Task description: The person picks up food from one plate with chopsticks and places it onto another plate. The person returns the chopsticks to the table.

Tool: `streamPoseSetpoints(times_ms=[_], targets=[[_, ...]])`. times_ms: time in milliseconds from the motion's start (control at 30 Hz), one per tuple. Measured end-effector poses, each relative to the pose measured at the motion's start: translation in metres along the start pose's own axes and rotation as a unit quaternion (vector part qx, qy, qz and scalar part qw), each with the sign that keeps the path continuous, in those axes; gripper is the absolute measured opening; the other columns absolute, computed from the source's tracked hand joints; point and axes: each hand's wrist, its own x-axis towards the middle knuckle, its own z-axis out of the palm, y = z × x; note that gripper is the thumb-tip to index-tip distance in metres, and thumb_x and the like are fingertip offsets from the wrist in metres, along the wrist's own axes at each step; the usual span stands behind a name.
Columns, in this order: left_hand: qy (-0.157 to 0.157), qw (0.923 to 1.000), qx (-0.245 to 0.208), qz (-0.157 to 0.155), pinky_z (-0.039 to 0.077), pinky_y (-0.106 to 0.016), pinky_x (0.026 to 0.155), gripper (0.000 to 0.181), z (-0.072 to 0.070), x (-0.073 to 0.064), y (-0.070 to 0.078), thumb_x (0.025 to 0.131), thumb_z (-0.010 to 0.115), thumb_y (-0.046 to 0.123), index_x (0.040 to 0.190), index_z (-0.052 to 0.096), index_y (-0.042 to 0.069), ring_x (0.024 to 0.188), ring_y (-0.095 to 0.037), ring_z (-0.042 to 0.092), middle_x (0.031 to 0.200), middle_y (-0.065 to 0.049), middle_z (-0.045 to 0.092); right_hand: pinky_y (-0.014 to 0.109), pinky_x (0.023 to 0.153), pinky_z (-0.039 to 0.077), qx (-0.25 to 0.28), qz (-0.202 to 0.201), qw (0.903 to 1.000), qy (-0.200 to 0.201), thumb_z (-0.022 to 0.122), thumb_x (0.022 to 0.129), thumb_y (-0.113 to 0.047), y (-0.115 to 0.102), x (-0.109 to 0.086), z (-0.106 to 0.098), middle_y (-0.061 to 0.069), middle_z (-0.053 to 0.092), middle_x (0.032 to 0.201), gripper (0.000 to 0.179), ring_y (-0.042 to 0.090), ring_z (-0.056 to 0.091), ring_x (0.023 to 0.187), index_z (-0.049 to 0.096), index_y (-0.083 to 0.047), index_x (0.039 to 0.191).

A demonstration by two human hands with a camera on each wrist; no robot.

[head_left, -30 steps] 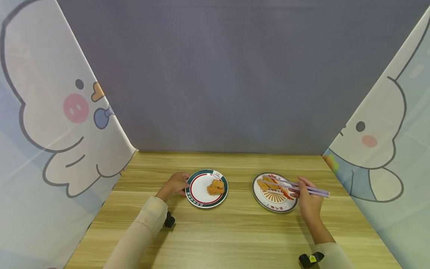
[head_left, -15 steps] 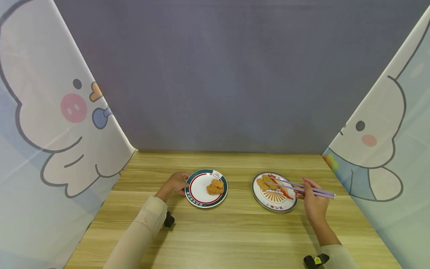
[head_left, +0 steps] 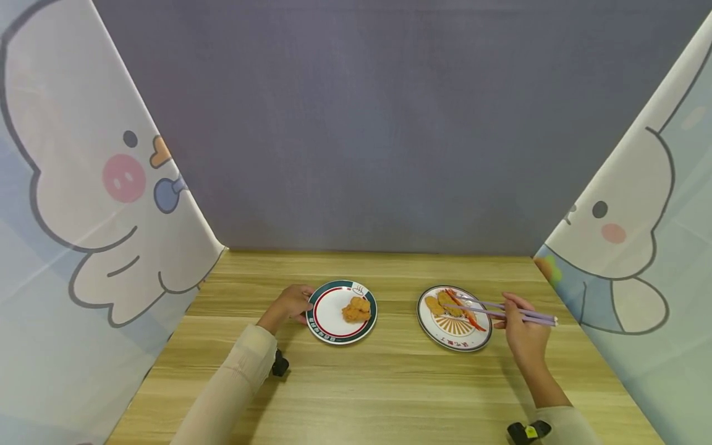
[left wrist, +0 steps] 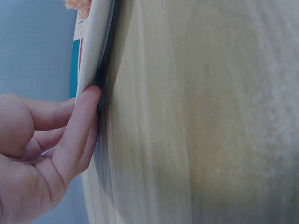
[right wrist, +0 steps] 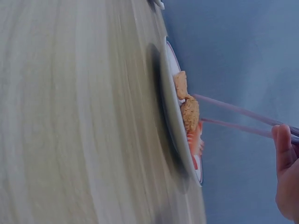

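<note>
My left hand (head_left: 293, 301) pinches the left edge of a green-rimmed plate (head_left: 328, 309), as the left wrist view shows, with fingertips (left wrist: 91, 93) at the rim. Golden fried chicken pieces (head_left: 357, 310) lie on its right half. In my right hand (head_left: 523, 327) is a pair of lilac chopsticks (head_left: 531, 315), slightly spread. Their tips reach over a second, fan-patterned white plate (head_left: 458, 340). This plate bears a flat nugget (head_left: 434, 305), a breaded piece (right wrist: 190, 113) and a red-and-white, shrimp-like strip (head_left: 474, 321). The tips are near the breaded piece; whether they touch it I cannot tell.
Both plates stand on a wood-grain table (head_left: 378, 395), with a stretch of tabletop between them. A grey cloth wall (head_left: 378, 136) rises behind the table. Cartoon-printed cloths (head_left: 83, 185) flank it left and right.
My right hand has shifted to the right. The chopstick tips have moved right from the nugget's side toward the breaded piece. My left hand and its plate have stayed in place.
</note>
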Motion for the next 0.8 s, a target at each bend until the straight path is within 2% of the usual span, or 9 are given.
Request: streamPoseSetpoints(times_ms=[200,500,633,733,800], targets=[[-0.003,1.0,-0.008,0.002,0.068,-0.037,0.065,0.041,0.0,0.0,0.001,0.092,0.056,-0.012,0.132,0.059,-0.005,0.086,-0.026,0.07,0.121,-0.027,0.064,0.025,0.04,0.056,-0.02,-0.008,0.9997,-0.009,0.059,0.099,0.001,-0.005,-0.001,0.0,-0.004,0.075,0.08,0.017,0.013,0.072,0.056,0.073,0.007,0.107],[-0.003,1.0,-0.004,0.008,0.068,-0.037,0.065,0.04,0.0,-0.003,0.003,0.092,0.057,-0.011,0.131,0.06,-0.006,0.085,-0.025,0.07,0.12,-0.027,0.064,0.022,0.04,0.056,-0.086,-0.006,0.9961,-0.016,0.058,0.099,-0.001,-0.005,-0.001,0.001,-0.011,0.073,0.079,0.018,0.006,0.071,0.055,0.073,0.005,0.107],[-0.002,0.9999,-0.006,0.009,0.068,-0.037,0.065,0.04,-0.001,-0.003,0.002,0.092,0.057,-0.011,0.132,0.06,-0.006,0.086,-0.025,0.07,0.119,-0.027,0.064,0.024,0.044,0.059,-0.114,-0.012,0.9929,-0.032,0.057,0.099,0.001,-0.009,-0.007,0.004,-0.015,0.072,0.08,0.018,0.005,0.071,0.058,0.072,0.007,0.108],[-0.003,0.9999,-0.004,0.01,0.068,-0.037,0.065,0.04,-0.001,-0.003,0.002,0.092,0.057,-0.011,0.132,0.06,-0.006,0.087,-0.025,0.07,0.119,-0.027,0.064,0.025,0.047,0.061,-0.113,-0.011,0.9927,-0.04,0.056,0.099,0.002,-0.015,-0.012,0.008,-0.016,0.072,0.079,0.019,0.005,0.072,0.059,0.07,0.011,0.109],[-0.004,0.9999,-0.004,0.01,0.068,-0.037,0.065,0.04,-0.001,-0.002,0.001,0.092,0.058,-0.011,0.132,0.059,-0.006,0.086,-0.025,0.07,0.118,-0.026,0.064,0.024,0.049,0.061,-0.106,-0.006,0.9938,-0.033,0.056,0.099,0.002,-0.018,-0.013,0.01,-0.015,0.072,0.077,0.018,0.005,0.072,0.058,0.072,0.007,0.106]])
